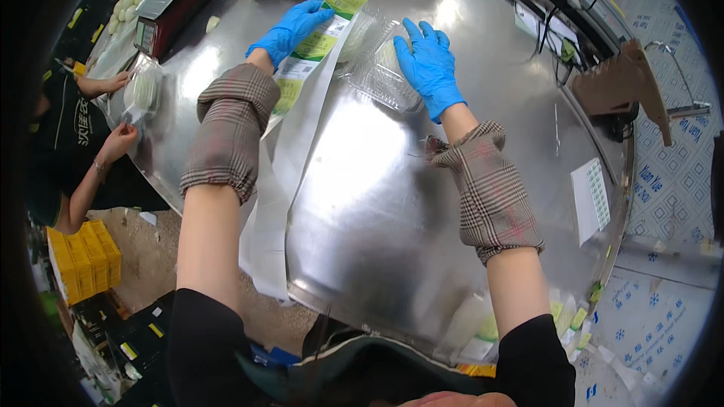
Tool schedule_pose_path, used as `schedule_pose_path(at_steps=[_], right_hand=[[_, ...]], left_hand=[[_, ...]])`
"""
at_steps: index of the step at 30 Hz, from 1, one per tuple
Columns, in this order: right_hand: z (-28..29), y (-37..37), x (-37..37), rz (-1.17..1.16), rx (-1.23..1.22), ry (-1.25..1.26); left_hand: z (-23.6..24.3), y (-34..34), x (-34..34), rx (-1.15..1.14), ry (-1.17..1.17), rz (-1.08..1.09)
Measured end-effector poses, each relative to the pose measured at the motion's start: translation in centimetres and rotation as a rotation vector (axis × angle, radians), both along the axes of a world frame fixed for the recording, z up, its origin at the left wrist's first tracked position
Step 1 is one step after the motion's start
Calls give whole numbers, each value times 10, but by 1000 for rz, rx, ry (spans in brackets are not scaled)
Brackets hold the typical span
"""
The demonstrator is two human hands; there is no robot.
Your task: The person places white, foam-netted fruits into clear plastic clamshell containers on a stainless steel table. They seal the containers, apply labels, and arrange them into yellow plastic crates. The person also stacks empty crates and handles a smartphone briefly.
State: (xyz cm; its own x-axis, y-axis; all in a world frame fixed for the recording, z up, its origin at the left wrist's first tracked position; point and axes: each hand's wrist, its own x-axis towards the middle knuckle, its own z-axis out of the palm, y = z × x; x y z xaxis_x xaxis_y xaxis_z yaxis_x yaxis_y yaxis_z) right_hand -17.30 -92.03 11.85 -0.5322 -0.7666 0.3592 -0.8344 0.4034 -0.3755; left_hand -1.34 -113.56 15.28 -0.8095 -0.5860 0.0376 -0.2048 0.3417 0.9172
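Green-and-white printed label strip [312, 48]

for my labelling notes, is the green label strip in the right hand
No, the left hand holds the green label strip; the right hand is at a clear container.

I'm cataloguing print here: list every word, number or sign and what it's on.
Wording left uncopied; print stands on:
Label strip at left hand: characters, mostly too small.
Co-worker's dark shirt: pale characters.
White panels, right: blue lettering, snowflake signs.
Scale display: too small.
Lower-right pack labels: too blurred.
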Motion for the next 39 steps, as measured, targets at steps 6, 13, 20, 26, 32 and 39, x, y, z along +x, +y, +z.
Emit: schedule_pose_path(at_steps=[6, 13, 20, 26, 32, 39], right_hand=[[21, 123, 87, 77, -10, -78], [62, 268, 228, 25, 161, -233], [143, 281, 270, 186, -51, -777], [126, 301, 320, 138, -38, -1199], [125, 336, 325, 137, -161, -604], [118, 356, 247, -295, -376, -1054]], left_hand=[[4, 99, 110, 510, 20, -110], [39, 265, 247, 617, -142, 72], [73, 358, 303, 316, -149, -140], [82, 405, 291, 817, 264, 130], [48, 425, 302, 989, 266, 21], [51, 420, 317, 546, 7, -299]])
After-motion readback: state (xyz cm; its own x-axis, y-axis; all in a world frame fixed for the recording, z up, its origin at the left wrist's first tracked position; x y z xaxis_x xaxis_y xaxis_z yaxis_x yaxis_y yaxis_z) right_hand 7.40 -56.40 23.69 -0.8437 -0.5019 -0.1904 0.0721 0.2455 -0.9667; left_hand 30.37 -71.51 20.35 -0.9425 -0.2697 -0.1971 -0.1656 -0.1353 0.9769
